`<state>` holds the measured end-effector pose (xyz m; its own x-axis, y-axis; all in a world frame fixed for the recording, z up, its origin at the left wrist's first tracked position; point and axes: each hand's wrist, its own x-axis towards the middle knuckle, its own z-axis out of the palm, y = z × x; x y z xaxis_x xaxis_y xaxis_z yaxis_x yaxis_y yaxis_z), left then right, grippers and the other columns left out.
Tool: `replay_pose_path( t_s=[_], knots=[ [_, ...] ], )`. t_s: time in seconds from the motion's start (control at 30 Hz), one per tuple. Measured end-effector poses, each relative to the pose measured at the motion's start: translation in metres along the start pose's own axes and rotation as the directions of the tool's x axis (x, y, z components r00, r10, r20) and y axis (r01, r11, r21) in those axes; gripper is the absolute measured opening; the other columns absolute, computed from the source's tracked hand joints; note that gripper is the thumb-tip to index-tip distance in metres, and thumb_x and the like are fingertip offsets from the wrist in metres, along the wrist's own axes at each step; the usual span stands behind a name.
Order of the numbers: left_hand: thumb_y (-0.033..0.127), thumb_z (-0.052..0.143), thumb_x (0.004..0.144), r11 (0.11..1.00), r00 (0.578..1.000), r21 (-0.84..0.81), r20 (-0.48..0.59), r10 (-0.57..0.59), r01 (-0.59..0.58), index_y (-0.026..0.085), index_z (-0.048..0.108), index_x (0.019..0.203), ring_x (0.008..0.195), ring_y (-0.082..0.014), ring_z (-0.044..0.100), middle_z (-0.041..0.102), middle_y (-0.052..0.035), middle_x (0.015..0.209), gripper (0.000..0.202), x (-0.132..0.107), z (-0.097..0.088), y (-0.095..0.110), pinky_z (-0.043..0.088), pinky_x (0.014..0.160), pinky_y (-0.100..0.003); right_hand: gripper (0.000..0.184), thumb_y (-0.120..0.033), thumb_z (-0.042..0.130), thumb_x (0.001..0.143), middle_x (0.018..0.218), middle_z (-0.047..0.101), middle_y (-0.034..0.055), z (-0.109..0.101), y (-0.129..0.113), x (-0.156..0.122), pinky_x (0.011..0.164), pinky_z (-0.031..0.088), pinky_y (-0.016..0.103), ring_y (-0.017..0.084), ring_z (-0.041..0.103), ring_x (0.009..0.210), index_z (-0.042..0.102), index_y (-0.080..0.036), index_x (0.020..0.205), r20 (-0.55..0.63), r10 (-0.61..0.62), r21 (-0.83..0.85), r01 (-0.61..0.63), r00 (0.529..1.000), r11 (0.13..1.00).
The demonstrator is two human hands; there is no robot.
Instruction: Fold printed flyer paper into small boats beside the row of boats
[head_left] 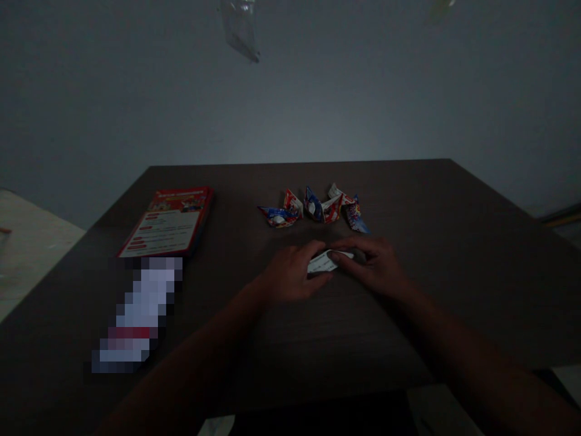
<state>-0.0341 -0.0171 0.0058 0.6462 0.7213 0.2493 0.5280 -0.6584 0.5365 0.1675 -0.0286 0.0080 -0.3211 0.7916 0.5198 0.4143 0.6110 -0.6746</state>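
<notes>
Between my two hands, just above or on the dark table, is a small piece of folded white paper (pixel 319 263) with printed text. My left hand (pixel 293 272) grips its left end, thumb and fingers on either side. My right hand (pixel 374 260) pinches its right part with the thumb on top. The fingers hide some of the paper's edges. Beyond the hands stand several folded paper boats, among them a blue and red one (pixel 280 216) at the left and a red and white one (pixel 333 208) nearer the right.
A stack of red and white printed leaflets (pixel 166 227) lies on the left of the dark table (pixel 245 345). In front of it is a blurred-out, pixelated bright object (pixel 140 309). A clear plastic bag (pixel 240 27) hangs on the grey wall behind.
</notes>
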Motion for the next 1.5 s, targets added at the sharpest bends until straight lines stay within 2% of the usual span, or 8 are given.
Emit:
replay_pose_path(
  t_s=[0.17,0.33,0.5,0.7,1.03,1.2,1.4,1.5],
  knots=[
    [0.039,0.058,0.081,0.93,0.99,-0.341,0.043,-0.132,0.139,0.017,0.057,0.109,0.072,-0.015,0.059,0.065,-0.0041,0.089,0.036,0.0,0.0,0.001,0.044,0.061,-0.025,0.018,-0.028,0.064,0.081,0.085,0.072,0.0039,-0.001,0.001,-0.002,0.066,0.052,0.027,0.017,0.067,0.075,0.068,-0.019,0.097,-0.073,0.081,-0.026,-0.083,0.994,0.996],
    [0.044,0.056,0.082,0.499,0.933,-0.803,0.186,-0.308,0.325,0.015,0.053,0.109,0.042,-0.0063,0.046,0.057,0.0018,0.066,0.04,0.003,0.005,0.005,0.032,0.038,-0.018,0.028,-0.027,0.065,0.082,0.09,0.069,0.0032,0.001,0.005,-0.004,0.074,0.051,0.029,0.017,0.065,0.083,0.064,-0.022,0.109,-0.153,0.123,0.069,-0.113,0.981,0.991],
    [0.039,0.062,0.076,0.228,0.911,-0.928,0.199,-0.361,0.293,0.014,0.056,0.095,0.039,-0.0063,0.046,0.056,0.0026,0.058,0.032,0.009,0.007,0.006,0.032,0.035,-0.017,0.04,-0.022,0.065,0.081,0.094,0.069,0.0032,0.004,0.005,-0.003,0.08,0.051,0.032,0.017,0.065,0.087,0.056,-0.026,0.12,-0.17,0.105,0.199,-0.07,0.98,0.977],
    [0.037,0.059,0.079,0.104,0.912,-0.948,0.256,-0.32,0.302,0.015,0.055,0.089,0.037,-0.0066,0.046,0.053,0.0039,0.054,0.025,0.009,0.008,0.007,0.035,0.035,-0.018,0.035,-0.02,0.065,0.081,0.092,0.068,0.0038,0.005,0.005,-0.002,0.077,0.052,0.03,0.016,0.064,0.082,0.059,-0.023,0.115,-0.171,0.116,0.173,-0.087,0.978,0.981],
    [0.038,0.059,0.08,0.063,0.917,-0.94,0.311,-0.251,0.336,0.018,0.05,0.081,0.032,-0.0057,0.038,0.043,0.0085,0.042,0.022,0.007,0.006,0.009,0.034,0.037,-0.019,0.036,-0.021,0.065,0.081,0.089,0.067,0.004,0.006,0.005,-0.003,0.074,0.052,0.03,0.016,0.064,0.081,0.058,-0.022,0.116,-0.164,0.107,0.14,-0.084,0.981,0.987],
    [0.038,0.058,0.081,0.055,0.919,-0.932,0.341,-0.2,0.358,0.018,0.051,0.09,0.031,-0.0058,0.032,0.035,0.0111,0.038,0.023,0.007,0.006,0.009,0.032,0.038,-0.019,0.03,-0.02,0.065,0.081,0.087,0.067,0.0028,0.006,0.006,-0.003,0.072,0.051,0.029,0.015,0.063,0.078,0.06,-0.022,0.11,-0.149,0.074,0.131,-0.055,0.986,0.99],
    [0.039,0.067,0.076,0.339,0.915,-0.853,0.337,-0.223,0.397,0.017,0.049,0.105,0.04,-0.005,0.039,0.044,0.0088,0.054,0.04,0.003,0.008,0.012,0.03,0.041,-0.019,0.012,-0.022,0.067,0.079,0.077,0.064,0.0002,0.006,0.007,-0.004,0.067,0.049,0.026,0.014,0.06,0.072,0.064,-0.022,0.091,-0.173,0.079,0.093,-0.064,0.982,0.994],
    [0.039,0.067,0.076,0.515,0.939,-0.792,0.216,-0.267,0.328,0.017,0.051,0.101,0.052,-0.0058,0.046,0.05,0.0047,0.067,0.037,0.001,0.012,0.013,0.034,0.048,-0.019,0.01,-0.022,0.067,0.079,0.075,0.063,-0.0005,0.006,0.007,-0.004,0.065,0.047,0.025,0.013,0.059,0.07,0.063,-0.022,0.088,-0.157,0.079,0.08,-0.067,0.984,0.994]
  ],
)
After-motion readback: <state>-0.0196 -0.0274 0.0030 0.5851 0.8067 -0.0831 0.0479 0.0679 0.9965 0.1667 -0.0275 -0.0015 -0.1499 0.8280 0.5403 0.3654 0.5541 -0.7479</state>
